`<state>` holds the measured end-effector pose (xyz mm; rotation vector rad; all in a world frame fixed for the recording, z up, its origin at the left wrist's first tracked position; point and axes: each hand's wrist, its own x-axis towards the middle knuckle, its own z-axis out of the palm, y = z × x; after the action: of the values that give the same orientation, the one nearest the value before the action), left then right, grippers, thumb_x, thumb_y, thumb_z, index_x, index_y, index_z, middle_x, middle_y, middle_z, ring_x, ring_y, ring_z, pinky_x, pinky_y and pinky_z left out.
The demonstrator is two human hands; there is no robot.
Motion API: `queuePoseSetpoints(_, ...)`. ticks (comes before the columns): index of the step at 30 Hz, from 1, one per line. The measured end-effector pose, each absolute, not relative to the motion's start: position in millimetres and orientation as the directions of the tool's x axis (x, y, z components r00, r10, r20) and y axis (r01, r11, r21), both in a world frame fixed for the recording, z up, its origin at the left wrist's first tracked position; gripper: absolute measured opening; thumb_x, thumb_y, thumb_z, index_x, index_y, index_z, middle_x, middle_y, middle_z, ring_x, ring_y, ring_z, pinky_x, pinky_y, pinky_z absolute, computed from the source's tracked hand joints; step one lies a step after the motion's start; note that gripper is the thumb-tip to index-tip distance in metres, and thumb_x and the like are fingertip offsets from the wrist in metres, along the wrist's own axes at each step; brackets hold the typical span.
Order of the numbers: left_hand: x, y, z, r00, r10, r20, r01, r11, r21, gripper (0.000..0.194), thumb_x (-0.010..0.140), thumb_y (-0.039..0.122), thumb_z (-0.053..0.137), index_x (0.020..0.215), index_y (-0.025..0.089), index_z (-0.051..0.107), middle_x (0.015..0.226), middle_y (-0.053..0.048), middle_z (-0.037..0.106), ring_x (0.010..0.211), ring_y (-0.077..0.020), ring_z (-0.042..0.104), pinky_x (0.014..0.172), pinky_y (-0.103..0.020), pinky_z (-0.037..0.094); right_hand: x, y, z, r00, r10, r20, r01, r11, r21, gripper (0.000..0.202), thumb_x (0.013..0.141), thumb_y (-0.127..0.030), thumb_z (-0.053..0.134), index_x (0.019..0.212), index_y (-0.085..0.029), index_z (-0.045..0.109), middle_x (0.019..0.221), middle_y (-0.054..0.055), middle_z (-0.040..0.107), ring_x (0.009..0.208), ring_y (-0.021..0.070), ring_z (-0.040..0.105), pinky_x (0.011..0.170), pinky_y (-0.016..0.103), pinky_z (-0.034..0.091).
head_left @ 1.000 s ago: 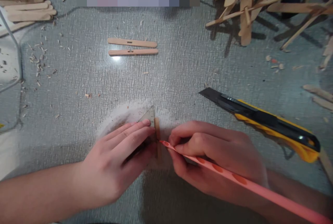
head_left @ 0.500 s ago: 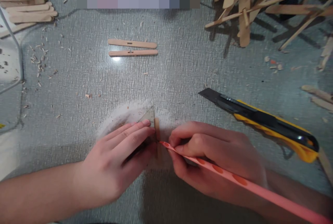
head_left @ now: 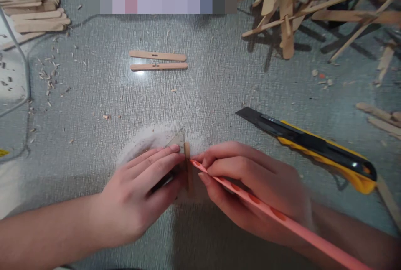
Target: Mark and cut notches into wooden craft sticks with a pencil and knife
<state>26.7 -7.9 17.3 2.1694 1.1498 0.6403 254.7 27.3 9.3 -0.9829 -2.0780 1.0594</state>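
My right hand point(head_left: 250, 186) is closed around a pink pencil point(head_left: 255, 199) with orange oval dimples. The pencil's tip meets a wooden craft stick point(head_left: 188, 149), which lies upright in the picture between my hands. My left hand point(head_left: 140, 190) presses a clear set square point(head_left: 179, 138) down along the stick's left side. Most of the set square is hidden beneath those fingers, and the lower part of the stick is dim in shadow. Farther off lie two craft sticks, an upper one point(head_left: 171, 57) and a lower one point(head_left: 172, 66), each with a small notch or mark near its middle.
A yellow and black utility knife point(head_left: 313, 144) lies to the right. Loose craft sticks point(head_left: 286, 31) are heaped at the upper right, others point(head_left: 40, 25) stacked at the upper left beside a grey cable point(head_left: 27, 65). Wood chips point(head_left: 46, 75) litter the textured table point(head_left: 213, 94).
The pencil tip has moved slightly up along the craft stick, with my right hand following. The left hand stays on the set square. The whole view has shifted a little.
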Motion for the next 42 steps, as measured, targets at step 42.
queuePoseSetpoints(42, 31.4, -6.7, 18.8, 0.480, 0.863, 0.155, 0.550, -0.434, 0.714, 0.011, 0.098, 0.017, 0.059, 0.101, 0.015, 0.070, 0.116, -0.010, 0.075, 0.117, -0.0179, 0.070, 0.108, -0.029, 0.055, 254.8, 28.3, 10.1, -0.527, 0.820, 0.224, 0.314, 0.433, -0.845, 0.017, 0.082, -0.003, 0.064, 0.083, -0.019, 0.057, 0.081, 0.001, 0.066, 0.068, 0.0075, 0.064, 0.062, 0.018, 0.055)
